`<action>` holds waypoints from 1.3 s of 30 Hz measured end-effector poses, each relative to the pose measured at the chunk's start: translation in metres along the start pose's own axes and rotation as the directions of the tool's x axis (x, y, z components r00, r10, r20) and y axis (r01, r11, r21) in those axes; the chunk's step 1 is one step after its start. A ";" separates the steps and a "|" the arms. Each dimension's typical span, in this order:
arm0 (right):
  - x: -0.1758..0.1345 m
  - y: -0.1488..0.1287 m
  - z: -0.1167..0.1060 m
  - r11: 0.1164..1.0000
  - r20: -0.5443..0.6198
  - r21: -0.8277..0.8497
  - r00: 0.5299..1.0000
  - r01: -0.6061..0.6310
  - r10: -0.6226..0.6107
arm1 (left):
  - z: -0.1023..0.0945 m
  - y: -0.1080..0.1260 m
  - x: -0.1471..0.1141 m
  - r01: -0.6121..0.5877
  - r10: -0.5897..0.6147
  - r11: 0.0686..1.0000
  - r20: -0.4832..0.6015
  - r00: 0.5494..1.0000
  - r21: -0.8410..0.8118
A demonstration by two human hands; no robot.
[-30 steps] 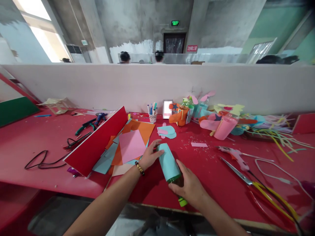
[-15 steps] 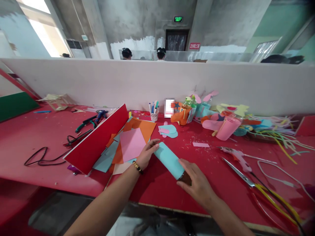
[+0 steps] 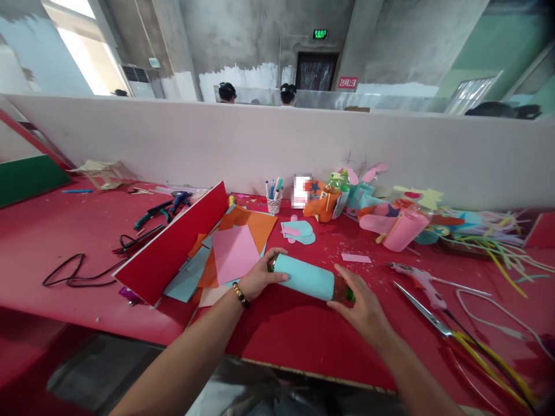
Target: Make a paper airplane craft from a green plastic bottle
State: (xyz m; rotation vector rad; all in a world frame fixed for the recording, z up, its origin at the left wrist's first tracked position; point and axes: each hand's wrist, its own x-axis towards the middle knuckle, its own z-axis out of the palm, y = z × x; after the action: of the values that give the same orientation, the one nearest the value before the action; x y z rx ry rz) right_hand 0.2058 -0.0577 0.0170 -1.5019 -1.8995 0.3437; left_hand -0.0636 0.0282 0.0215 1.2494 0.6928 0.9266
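A plastic bottle wrapped in light blue paper lies almost level above the red table, its right end slightly lower. My left hand grips its left end, with the thumb over the paper's edge. Around the bare brownish end with a green tip, my right hand curls its thumb and fingers. Beyond the bottle lie light blue and pink paper cutouts. Left of my left hand is a pink paper sheet on top of orange and blue sheets.
Scissors and a pink glue gun with its cord lie at the right. Paper-covered bottle crafts stand near the white partition. A red board leans at the left; a pen cup stands behind.
The bottle has turned from a steep slant to nearly level. My right hand has moved up and right with its end, and my left thumb now presses on the paper.
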 end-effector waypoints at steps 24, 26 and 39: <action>0.088 -0.008 0.033 0.404 -0.089 0.909 0.901 -0.101 0.425 | 0.007 -0.006 0.004 -0.150 0.216 0.960 -0.283 0.934 0.235; 0.087 -0.002 0.033 0.402 -0.086 0.909 0.893 -0.111 0.442 | 0.006 -0.007 0.005 -0.161 0.241 0.942 -0.258 0.936 0.295; 0.080 -0.001 0.036 0.456 -0.084 0.878 0.892 -0.145 0.445 | 0.010 -0.003 0.000 -0.240 0.398 0.701 -0.089 0.913 0.672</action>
State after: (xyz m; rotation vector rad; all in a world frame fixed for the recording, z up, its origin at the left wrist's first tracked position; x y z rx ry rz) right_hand 0.1735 0.0241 0.0195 -1.0542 -0.8938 0.9991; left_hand -0.0543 0.0238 0.0203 1.9561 1.0599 1.1830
